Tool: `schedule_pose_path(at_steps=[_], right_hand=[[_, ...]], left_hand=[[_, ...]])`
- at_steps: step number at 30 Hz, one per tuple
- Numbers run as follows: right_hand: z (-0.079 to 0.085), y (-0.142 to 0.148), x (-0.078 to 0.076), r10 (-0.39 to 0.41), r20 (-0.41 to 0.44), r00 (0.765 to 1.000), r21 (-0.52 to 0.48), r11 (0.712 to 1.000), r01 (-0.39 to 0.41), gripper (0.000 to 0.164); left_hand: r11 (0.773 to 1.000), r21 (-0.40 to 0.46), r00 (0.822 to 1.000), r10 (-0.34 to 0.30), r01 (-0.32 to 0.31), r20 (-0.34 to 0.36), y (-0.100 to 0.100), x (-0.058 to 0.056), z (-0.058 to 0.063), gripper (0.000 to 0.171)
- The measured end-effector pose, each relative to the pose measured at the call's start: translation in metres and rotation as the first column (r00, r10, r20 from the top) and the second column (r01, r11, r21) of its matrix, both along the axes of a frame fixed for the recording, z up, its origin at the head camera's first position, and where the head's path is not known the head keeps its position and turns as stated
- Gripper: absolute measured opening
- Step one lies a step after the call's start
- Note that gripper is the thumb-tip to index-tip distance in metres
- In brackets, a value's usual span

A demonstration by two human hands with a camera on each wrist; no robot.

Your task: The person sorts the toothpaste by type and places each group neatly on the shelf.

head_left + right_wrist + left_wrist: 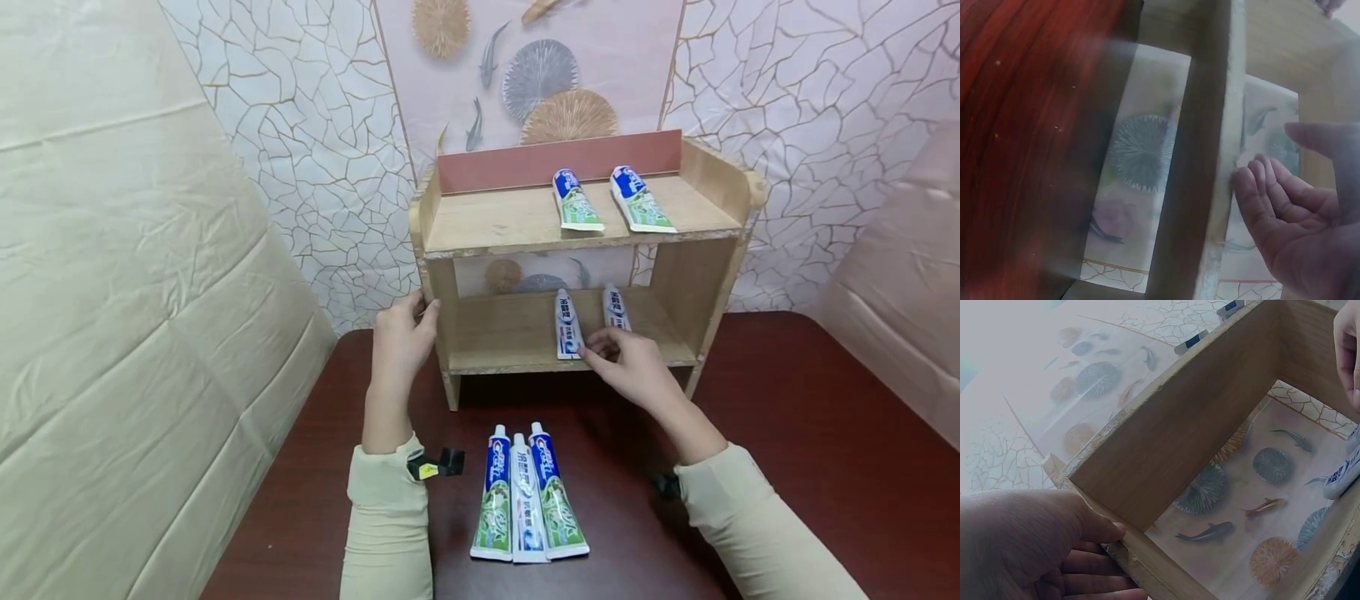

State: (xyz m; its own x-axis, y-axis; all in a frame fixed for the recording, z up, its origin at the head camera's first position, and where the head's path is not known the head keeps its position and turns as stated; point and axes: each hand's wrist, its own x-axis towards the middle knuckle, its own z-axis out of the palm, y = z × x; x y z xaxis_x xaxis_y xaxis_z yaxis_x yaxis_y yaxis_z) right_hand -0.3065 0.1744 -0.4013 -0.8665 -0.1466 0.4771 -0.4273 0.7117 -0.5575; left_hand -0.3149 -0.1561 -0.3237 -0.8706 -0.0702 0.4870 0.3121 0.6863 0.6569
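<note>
My left hand (405,335) holds the left side panel of a small wooden shelf (517,243), the thumb at its front edge and the fingers along the outside. On the lower board, my right hand (628,367) is beside a white toothpaste tube (567,327), its thumb tip right at the tube's bottom corner. Nothing shows between the thumb and the loosely bent fingers of that hand (1291,219) in the right wrist view. A second white toothpaste tube (615,307) lies farther right, its lower end hidden by my right hand.
Two blue-and-green toothpaste tubes (576,200) lie on the top board. In front of the shelf, on the dark red table (315,500), are two more blue-and-green tubes (493,500) with a white toothpaste tube (527,508) between them. A patterned wall covering (300,167) hangs behind.
</note>
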Motion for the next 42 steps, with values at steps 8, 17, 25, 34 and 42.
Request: schedule_pose_path(at_steps=[8, 17, 25, 34, 42], right_hand=[[0.001, -0.004, 0.007, 0.077, 0.150, 0.986, 0.019, 0.997, -0.081, 0.025], [-0.003, -0.015, 0.012, 0.194, 0.199, 0.961, 0.016, 0.979, -0.201, 0.020], [-0.006, -0.017, 0.015, 0.239, 0.223, 0.945, 0.069, 0.963, -0.260, 0.019], [-0.020, -0.024, 0.019, 0.340, 0.373, 0.863, 0.091, 0.912, -0.399, 0.020], [-0.034, -0.031, 0.026, 0.365, 0.532, 0.764, 0.156, 0.845, -0.512, 0.030]], left_hand=[[1.000, -0.008, 1.000, 0.020, -0.020, 0.009, -0.004, 0.001, -0.002, 0.040], [1.000, -0.007, 0.999, 0.022, -0.022, 0.023, -0.006, 0.001, -0.003, 0.045], [1.000, 0.005, 0.999, 0.011, -0.012, 0.033, -0.005, 0.001, -0.002, 0.046], [1.000, 0.020, 1.000, 0.005, -0.006, 0.024, -0.003, 0.002, 0.000, 0.045], [0.999, 0.033, 1.000, -0.006, 0.005, 0.029, 0.000, 0.002, 0.002, 0.045]])
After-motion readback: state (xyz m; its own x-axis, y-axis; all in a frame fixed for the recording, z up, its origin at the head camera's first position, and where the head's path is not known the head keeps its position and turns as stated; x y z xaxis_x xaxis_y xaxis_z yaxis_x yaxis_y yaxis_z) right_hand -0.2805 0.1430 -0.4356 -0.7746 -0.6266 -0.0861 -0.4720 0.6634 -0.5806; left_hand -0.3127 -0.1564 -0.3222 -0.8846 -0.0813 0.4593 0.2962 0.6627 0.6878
